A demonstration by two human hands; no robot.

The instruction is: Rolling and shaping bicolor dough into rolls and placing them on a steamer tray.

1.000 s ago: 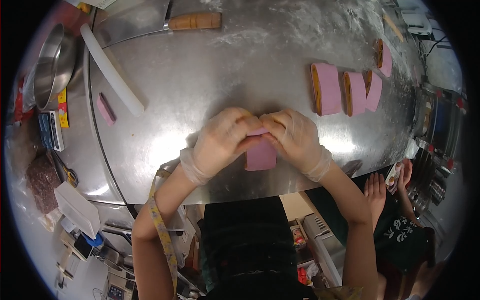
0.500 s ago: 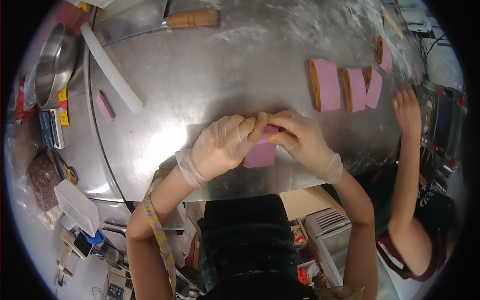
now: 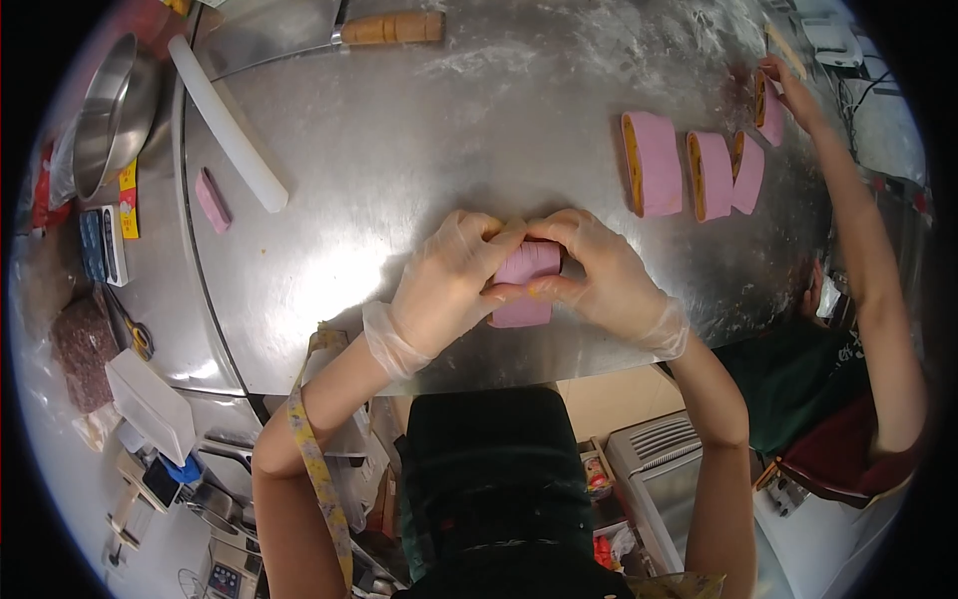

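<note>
My left hand (image 3: 448,275) and my right hand (image 3: 594,273), both in clear plastic gloves, are closed round a pink piece of dough (image 3: 524,262) near the steel worktop's front edge, thumbs in front and fingers at its top. The dough is folded or rolled, with a flat pink part reaching toward me. Several pink dough slabs (image 3: 652,163) with orange-brown filling at their sides stand to the upper right. A small pink strip (image 3: 213,200) lies to the left, beside a white rolling pin (image 3: 229,124).
A wooden-handled blade (image 3: 389,28) lies at the back of the worktop (image 3: 499,110). A steel bowl (image 3: 110,115), scissors (image 3: 134,329) and a white tray (image 3: 150,409) are at left. At right, a co-worker's arm (image 3: 866,280) reaches up to the farthest slab.
More of the folded pink dough shows between my hands, my right fingers having shifted round it. The co-worker's arm has risen from the worktop's front edge to the back-right slab.
</note>
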